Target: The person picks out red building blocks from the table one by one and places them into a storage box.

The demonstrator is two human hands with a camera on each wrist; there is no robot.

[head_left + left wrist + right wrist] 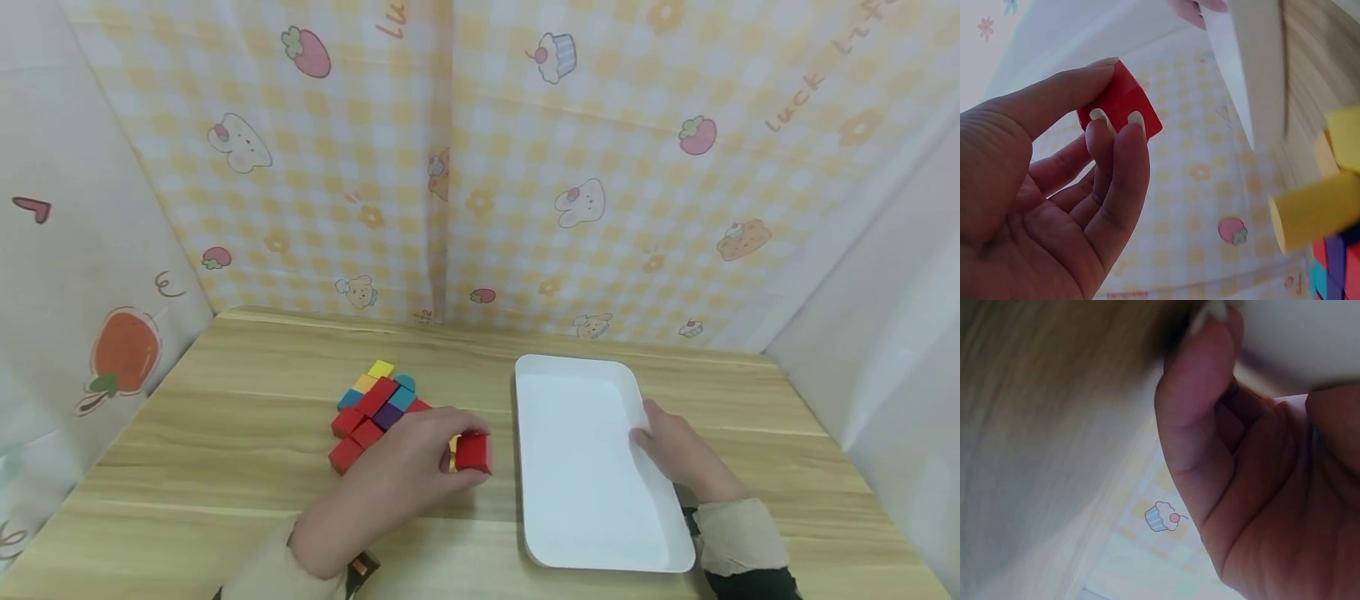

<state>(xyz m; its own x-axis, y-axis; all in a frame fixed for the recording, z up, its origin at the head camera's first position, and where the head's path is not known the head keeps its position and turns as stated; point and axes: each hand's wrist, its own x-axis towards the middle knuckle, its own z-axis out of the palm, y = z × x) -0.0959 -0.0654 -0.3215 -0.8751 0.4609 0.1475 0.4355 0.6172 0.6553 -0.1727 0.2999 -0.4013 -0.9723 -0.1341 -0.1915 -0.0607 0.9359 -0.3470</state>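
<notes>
One red block (473, 452) is pinched by the left hand (405, 462), thumb on one side and two fingertips on the other, and it seems held above the table (480, 546). It is probably light and stiff, with flat faces that look smooth enough to slide a little; opposite faces near the middle give the surest hold, since a corner pinch could let it twist. Beyond that grip, on its left, coloured blocks (372, 408) lie packed together, leaving few free sides for fingers. Just right of the grip lies a white tray (592, 467), its far long rim pinched by the right hand (678, 446), thumb over the edge. The tray looks thin-walled and light, likely to skid if pushed, so the rim suits a steadying hold.
</notes>
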